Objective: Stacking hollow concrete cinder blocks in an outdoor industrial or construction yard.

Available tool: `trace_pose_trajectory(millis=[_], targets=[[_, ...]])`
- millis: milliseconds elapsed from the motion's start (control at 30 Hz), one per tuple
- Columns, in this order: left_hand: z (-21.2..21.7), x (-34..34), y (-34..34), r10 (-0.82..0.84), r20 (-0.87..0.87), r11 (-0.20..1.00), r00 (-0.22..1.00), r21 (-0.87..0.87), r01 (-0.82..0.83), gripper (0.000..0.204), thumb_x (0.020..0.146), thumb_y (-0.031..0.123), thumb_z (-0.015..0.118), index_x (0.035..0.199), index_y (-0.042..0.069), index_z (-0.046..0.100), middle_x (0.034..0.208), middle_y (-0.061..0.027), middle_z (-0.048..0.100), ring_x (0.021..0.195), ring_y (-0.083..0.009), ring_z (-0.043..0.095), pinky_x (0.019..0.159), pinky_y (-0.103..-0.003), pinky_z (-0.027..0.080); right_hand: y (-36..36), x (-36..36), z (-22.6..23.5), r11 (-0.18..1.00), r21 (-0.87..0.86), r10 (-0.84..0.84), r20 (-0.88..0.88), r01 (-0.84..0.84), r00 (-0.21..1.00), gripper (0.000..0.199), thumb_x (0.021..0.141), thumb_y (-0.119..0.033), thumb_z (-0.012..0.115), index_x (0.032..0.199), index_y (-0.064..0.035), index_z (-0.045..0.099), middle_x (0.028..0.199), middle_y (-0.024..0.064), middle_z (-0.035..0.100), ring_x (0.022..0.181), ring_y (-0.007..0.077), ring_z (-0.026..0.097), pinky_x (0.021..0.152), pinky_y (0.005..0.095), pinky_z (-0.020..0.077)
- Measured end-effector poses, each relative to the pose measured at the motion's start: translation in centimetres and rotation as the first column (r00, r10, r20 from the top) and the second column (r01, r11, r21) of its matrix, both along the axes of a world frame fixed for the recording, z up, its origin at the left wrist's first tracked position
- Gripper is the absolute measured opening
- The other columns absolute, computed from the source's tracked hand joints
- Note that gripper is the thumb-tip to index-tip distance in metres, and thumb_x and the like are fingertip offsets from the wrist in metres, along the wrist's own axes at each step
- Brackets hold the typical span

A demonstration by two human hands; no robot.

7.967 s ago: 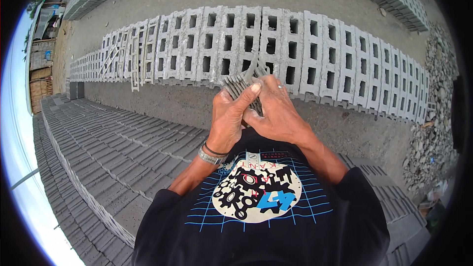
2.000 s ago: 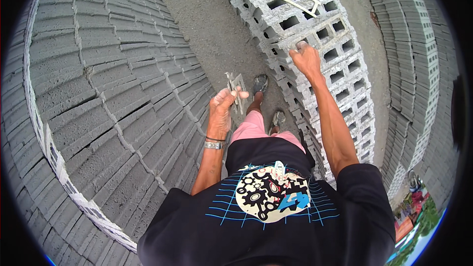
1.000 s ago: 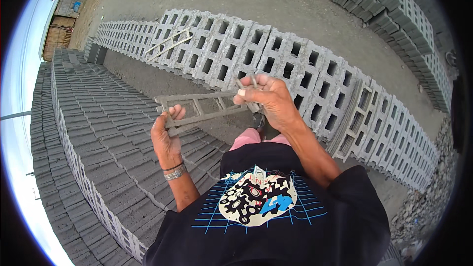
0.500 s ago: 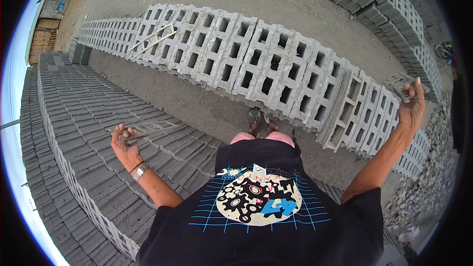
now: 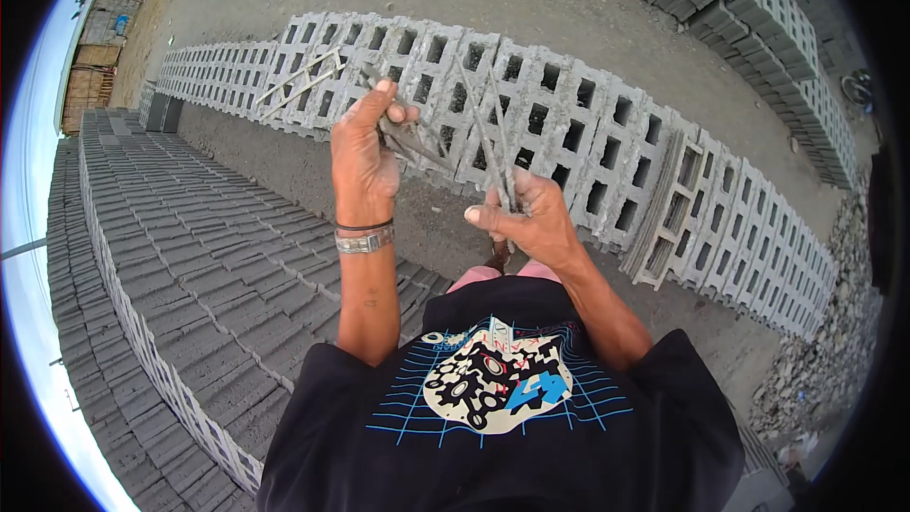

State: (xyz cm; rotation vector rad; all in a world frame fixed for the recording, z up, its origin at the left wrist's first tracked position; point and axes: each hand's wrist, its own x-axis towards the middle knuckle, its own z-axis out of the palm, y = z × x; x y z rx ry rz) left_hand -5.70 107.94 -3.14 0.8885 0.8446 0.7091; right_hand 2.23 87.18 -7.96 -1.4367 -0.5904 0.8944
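Note:
Both my hands are raised in front of my body, over the near edge of a row of hollow concrete blocks [image 5: 455,95]. My left hand [image 5: 363,156], with a watch and a dark band on its wrist, is closed round a thin grey slatted frame [image 5: 422,146], seen nearly edge-on. In my right hand [image 5: 536,223], a second slender grey frame [image 5: 500,180] is pinched between thumb and fingers; its two long bars point away from me. The two frames are apart. Blur and the fingers hide part of each.
Across the block row lie a loose ladder-shaped frame [image 5: 301,85] and, further right, a stack of similar frames [image 5: 668,209]. A long stack of grey blocks [image 5: 190,246] runs along my left. More blocks [image 5: 749,28] stand far right, beside gravel [image 5: 815,351].
My hands have swung inward from wide out at both sides, bringing the held frames close together in front of me. The frames lying on the blocks have stayed put.

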Motion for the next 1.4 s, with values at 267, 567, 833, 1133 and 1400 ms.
trace_pose_trajectory(millis=[267,567,833,1133,1400], targets=[[-0.2,-25.4,13.4,0.371,-0.148,0.917,0.917,0.211,-0.338,0.011,0.092,0.01,0.068,0.093,0.0,0.066,0.066,-0.003,0.055,0.061,-0.014,0.054,0.062,-0.029,0.051,-13.4,14.8,4.7,0.781,0.133,-0.607,-0.061,0.61,0.792,0.027,0.092,-0.021,0.073,0.075,-0.0041,0.062,0.053,0.0015,0.051,0.05,0.0139,0.051,0.065,0.0289,0.0463],[-3.5,-20.7,11.6,0.491,-0.242,0.85,0.837,0.344,-0.4,0.014,0.09,0.012,0.069,0.086,0.001,0.062,0.064,-0.0022,0.052,0.057,-0.0133,0.05,0.057,-0.029,0.045,-11.3,24.0,0.4,0.509,0.146,-0.806,0.427,0.848,0.41,0.03,0.086,-0.028,0.08,0.084,-0.0031,0.064,0.063,-0.0014,0.051,0.054,0.0072,0.044,0.05,0.0236,0.0343],[-1.4,-1.7,-1.2,-0.057,0.099,0.998,0.994,-0.001,0.057,0.018,0.09,0.017,0.073,0.087,0.001,0.065,0.064,-0.0035,0.057,0.062,-0.0187,0.056,0.068,-0.035,0.047,2.1,-4.9,-2.3,0.989,-0.081,0.141,0.274,-0.123,0.951,0.029,0.089,-0.028,0.077,0.077,-0.0072,0.06,0.068,-0.0044,0.053,0.057,0.0059,0.046,0.054,0.0232,0.0383],[-2.8,-21.4,10.8,0.454,-0.19,0.882,0.87,0.233,-0.409,0.018,0.089,0.016,0.073,0.084,0.005,0.06,0.063,-0.0009,0.049,0.056,-0.0131,0.047,0.058,-0.032,0.047,-11.5,8.4,3.6,0.842,0.109,-0.515,-0.134,0.529,0.847,0.034,0.095,-0.026,0.068,0.069,-0.005,0.061,0.046,-0.0011,0.043,0.041,0.011,0.043,0.065,0.0295,0.0474],[-3.0,-26.1,12.5,0.514,-0.124,0.849,0.849,0.216,-0.483,0.018,0.089,0.016,0.073,0.084,0.004,0.061,0.063,-0.0013,0.047,0.056,-0.0132,0.045,0.057,-0.03,0.044,-13.0,19.2,5.4,0.636,0.089,-0.683,0.526,0.766,0.507,0.036,0.09,-0.035,0.075,0.075,-0.005,0.064,0.058,-0.0005,0.049,0.052,0.0072,0.044,0.052,0.0217,0.0359]])
